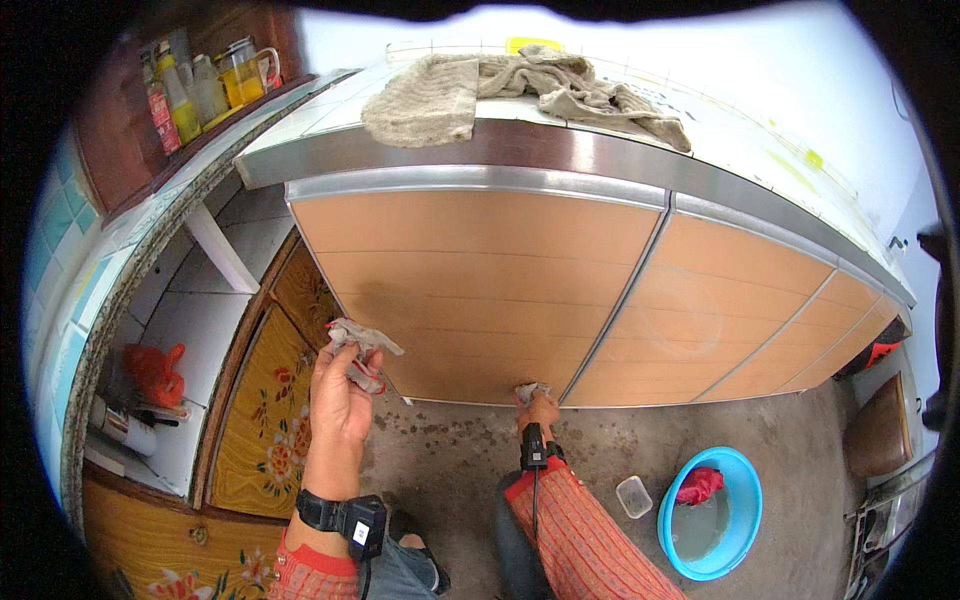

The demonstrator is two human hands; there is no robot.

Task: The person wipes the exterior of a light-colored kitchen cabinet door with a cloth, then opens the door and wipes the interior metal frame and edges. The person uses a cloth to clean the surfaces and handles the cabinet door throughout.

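My left hand [344,397] grips a crumpled greyish-white cloth [364,339] with red edging, raised beside the left edge of an orange-tan cabinet door [480,277]. Low down near that door's bottom right corner is my right hand [538,412], closed around a small greyish wad [532,389], probably cloth. The wad appears to touch the door's lower edge. A dark, smudged patch shows on the door's left side. Each wrist wears a black strap with a small device.
Grey-brown towels [427,97] hang over the tiled countertop's metal edge [525,146]. On the concrete floor stand a blue basin [756,487] with murky water and a red cloth [700,486], and a clear plastic tub [634,497]. Flower-painted wooden cabinets [259,420] adjoin at left; bottles [176,94] stand above.
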